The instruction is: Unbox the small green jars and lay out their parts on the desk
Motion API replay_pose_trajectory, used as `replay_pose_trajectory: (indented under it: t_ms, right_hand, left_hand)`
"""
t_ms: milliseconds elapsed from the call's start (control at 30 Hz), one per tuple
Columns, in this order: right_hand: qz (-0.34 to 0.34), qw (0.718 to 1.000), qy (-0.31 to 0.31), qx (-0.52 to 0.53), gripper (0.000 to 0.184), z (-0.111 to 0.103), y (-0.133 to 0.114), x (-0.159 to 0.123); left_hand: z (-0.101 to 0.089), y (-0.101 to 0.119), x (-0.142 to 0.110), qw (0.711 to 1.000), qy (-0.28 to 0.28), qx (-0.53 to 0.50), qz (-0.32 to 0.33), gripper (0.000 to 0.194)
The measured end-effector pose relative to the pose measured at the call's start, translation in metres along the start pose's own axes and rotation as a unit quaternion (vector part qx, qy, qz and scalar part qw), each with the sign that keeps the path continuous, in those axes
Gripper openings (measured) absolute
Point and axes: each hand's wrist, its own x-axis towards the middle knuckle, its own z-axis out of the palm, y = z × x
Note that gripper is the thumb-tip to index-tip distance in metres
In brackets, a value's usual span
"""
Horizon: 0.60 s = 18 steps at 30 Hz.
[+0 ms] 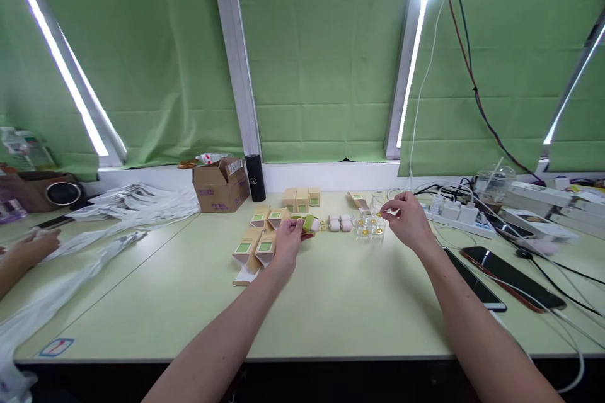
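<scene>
My left hand (289, 240) is closed around a small green item with a pale pinkish end (311, 224), above the table. At the clear little containers with gold centres (370, 227), my right hand (407, 219) has its thumb and fingers pinched together. What sits in that pinch, if anything, is too small to make out. Between the hands stand several pale pinkish-white rounded pieces (340, 223). Kraft-coloured small boxes with green labels (246, 248) are grouped around my left hand, some with flaps raised. More closed boxes (301, 200) stand behind them.
A cardboard carton (220, 187) and a black cylinder (255, 179) stand at the back. White strips (137, 203) and another person's hand (33, 248) are at left. Phones (513, 277), a power strip (460, 217) and tangled cables lie on the right.
</scene>
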Motion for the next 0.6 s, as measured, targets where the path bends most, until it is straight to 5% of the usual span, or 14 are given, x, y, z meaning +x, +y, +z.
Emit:
replay_pose_trajectory:
  t_ms: [300, 600]
  right_hand:
    - [0.072, 0.954, -0.226, -0.182, 0.023, 0.006, 0.021, 0.001]
    - [0.115, 0.938, -0.26, -0.198, 0.026, 0.021, 0.038, -0.003]
  left_hand:
    - [0.001, 0.003, -0.001, 1.0, 0.004, 0.009, -0.005, 0.018]
    - [0.001, 0.004, -0.003, 1.0, 0.001, 0.01, -0.008, 0.018]
